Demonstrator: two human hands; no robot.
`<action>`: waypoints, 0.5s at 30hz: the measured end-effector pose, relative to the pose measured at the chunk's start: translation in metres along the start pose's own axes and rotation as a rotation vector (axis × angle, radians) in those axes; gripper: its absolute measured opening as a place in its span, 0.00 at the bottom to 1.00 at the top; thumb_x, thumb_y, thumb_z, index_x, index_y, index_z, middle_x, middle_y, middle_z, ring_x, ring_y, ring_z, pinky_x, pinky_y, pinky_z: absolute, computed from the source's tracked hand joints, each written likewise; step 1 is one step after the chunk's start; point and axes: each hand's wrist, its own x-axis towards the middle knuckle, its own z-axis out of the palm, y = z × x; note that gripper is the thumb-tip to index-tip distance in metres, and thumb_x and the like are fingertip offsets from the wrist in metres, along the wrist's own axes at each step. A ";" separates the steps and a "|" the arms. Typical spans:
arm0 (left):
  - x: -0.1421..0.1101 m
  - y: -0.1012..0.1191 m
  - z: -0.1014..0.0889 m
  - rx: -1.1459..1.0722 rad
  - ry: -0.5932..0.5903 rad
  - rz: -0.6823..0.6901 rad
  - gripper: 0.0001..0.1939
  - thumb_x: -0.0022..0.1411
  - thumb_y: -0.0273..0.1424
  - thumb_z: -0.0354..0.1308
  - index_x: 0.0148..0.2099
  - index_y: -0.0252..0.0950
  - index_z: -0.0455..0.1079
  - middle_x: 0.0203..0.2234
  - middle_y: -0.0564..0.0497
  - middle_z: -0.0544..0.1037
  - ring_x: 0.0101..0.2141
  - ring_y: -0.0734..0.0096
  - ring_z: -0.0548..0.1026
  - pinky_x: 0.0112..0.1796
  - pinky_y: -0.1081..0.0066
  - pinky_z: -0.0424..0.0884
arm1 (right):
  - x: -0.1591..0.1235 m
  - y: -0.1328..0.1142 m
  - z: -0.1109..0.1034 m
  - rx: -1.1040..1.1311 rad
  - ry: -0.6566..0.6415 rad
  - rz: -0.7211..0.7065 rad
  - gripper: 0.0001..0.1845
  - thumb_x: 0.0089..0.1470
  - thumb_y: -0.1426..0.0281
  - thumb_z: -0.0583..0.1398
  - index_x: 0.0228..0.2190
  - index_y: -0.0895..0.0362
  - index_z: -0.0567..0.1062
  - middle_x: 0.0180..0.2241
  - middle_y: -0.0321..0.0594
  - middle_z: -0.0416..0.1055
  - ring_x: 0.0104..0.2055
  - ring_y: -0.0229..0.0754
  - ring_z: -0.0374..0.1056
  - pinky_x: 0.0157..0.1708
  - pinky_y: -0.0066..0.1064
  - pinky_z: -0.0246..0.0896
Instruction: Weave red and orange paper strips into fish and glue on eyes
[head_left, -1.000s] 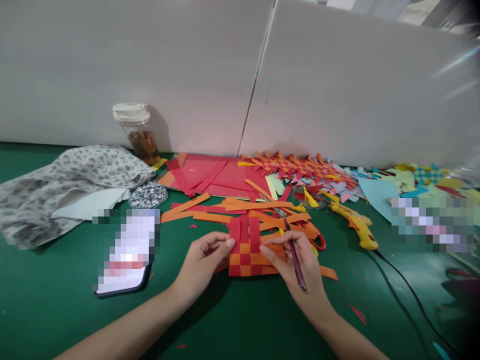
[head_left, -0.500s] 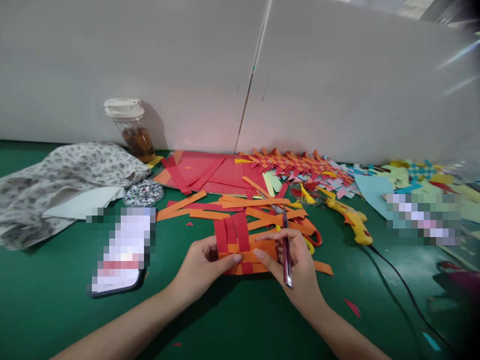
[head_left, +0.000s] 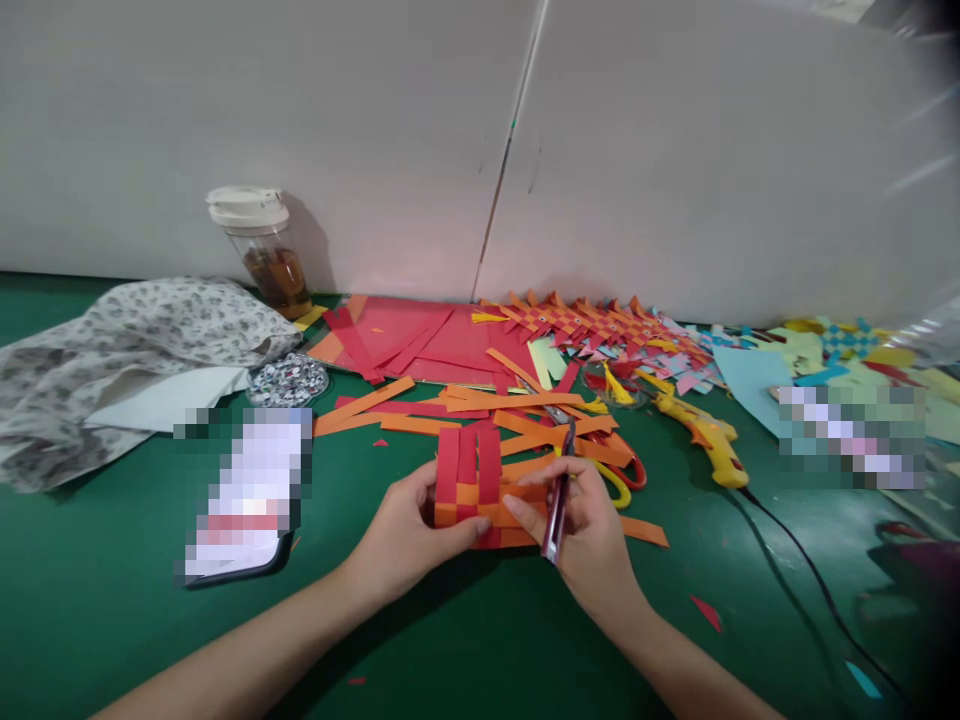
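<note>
A small weave of red and orange paper strips (head_left: 469, 497) is held between my two hands just above the table. My left hand (head_left: 409, 525) grips its left side, with the thumb lying across the lower orange strip. On the right, my right hand (head_left: 581, 515) pinches the orange strips between thumb and fingers. A dark purple pen (head_left: 557, 510) is also tucked in that hand, slanting across its fingers. Red strip ends stand up from the weave's top edge. Loose orange strips (head_left: 517, 400) lie just behind it, partly over scissors (head_left: 634, 470) with red and yellow handles.
A yellow glue gun (head_left: 705, 435) with a black cord lies at right. A phone (head_left: 247, 500), patterned cloth (head_left: 150, 330) and lidded cup of brown drink (head_left: 270, 265) are at left. Woven paper fish (head_left: 600, 325) and a red sheet (head_left: 480, 345) lie along the wall.
The weave has shifted slightly left and been tilted between my hands. My left thumb has moved down and right onto the orange strip. The pen in my right hand has swung its lower end left.
</note>
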 end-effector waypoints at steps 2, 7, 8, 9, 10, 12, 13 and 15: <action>0.000 0.000 0.000 0.018 0.014 -0.006 0.22 0.49 0.29 0.63 0.48 0.36 0.65 0.41 0.44 0.76 0.41 0.60 0.75 0.42 0.61 0.70 | -0.001 0.000 0.000 0.025 -0.001 0.021 0.20 0.41 0.69 0.66 0.33 0.50 0.61 0.31 0.34 0.67 0.30 0.37 0.68 0.24 0.26 0.67; -0.001 0.000 0.000 0.079 0.025 -0.008 0.24 0.48 0.27 0.64 0.48 0.36 0.64 0.42 0.44 0.76 0.40 0.60 0.75 0.42 0.61 0.70 | -0.002 0.001 0.000 0.074 -0.018 0.038 0.21 0.40 0.71 0.66 0.33 0.50 0.61 0.31 0.34 0.68 0.29 0.37 0.68 0.21 0.24 0.66; -0.001 0.000 0.000 0.078 0.022 -0.004 0.23 0.48 0.27 0.63 0.48 0.36 0.63 0.42 0.44 0.76 0.41 0.59 0.75 0.42 0.61 0.70 | -0.002 0.001 0.001 0.072 -0.017 0.034 0.21 0.40 0.71 0.66 0.33 0.50 0.61 0.31 0.33 0.68 0.29 0.36 0.68 0.22 0.24 0.66; -0.001 0.000 0.000 0.075 0.018 0.003 0.23 0.49 0.27 0.63 0.48 0.36 0.63 0.43 0.44 0.76 0.41 0.59 0.75 0.42 0.61 0.70 | -0.002 0.001 0.001 0.065 -0.012 0.029 0.21 0.40 0.71 0.66 0.33 0.50 0.61 0.31 0.34 0.68 0.29 0.36 0.68 0.22 0.24 0.66; -0.001 0.000 -0.001 0.071 0.015 0.012 0.23 0.49 0.27 0.63 0.49 0.36 0.63 0.43 0.44 0.75 0.42 0.59 0.74 0.43 0.61 0.70 | -0.002 0.001 0.001 0.059 -0.008 0.025 0.21 0.40 0.72 0.66 0.33 0.50 0.61 0.31 0.34 0.68 0.29 0.36 0.68 0.23 0.24 0.66; -0.001 0.000 -0.001 0.059 0.008 0.028 0.24 0.48 0.26 0.63 0.49 0.36 0.63 0.44 0.44 0.75 0.43 0.58 0.74 0.43 0.62 0.70 | -0.002 0.001 0.000 0.052 -0.005 0.018 0.21 0.40 0.72 0.67 0.33 0.51 0.61 0.31 0.34 0.69 0.29 0.36 0.68 0.23 0.23 0.67; -0.001 0.000 -0.001 0.051 0.006 0.035 0.24 0.48 0.25 0.63 0.49 0.36 0.63 0.44 0.44 0.75 0.43 0.58 0.74 0.43 0.62 0.70 | -0.003 0.001 0.000 0.052 -0.005 0.013 0.21 0.40 0.73 0.66 0.33 0.51 0.61 0.31 0.34 0.69 0.30 0.36 0.68 0.24 0.23 0.67; 0.000 -0.001 -0.001 0.039 0.000 0.046 0.24 0.49 0.24 0.62 0.49 0.35 0.63 0.44 0.44 0.75 0.43 0.59 0.74 0.43 0.62 0.70 | -0.003 0.000 0.000 0.056 -0.003 0.001 0.20 0.40 0.73 0.66 0.32 0.51 0.61 0.31 0.33 0.69 0.31 0.35 0.68 0.24 0.22 0.66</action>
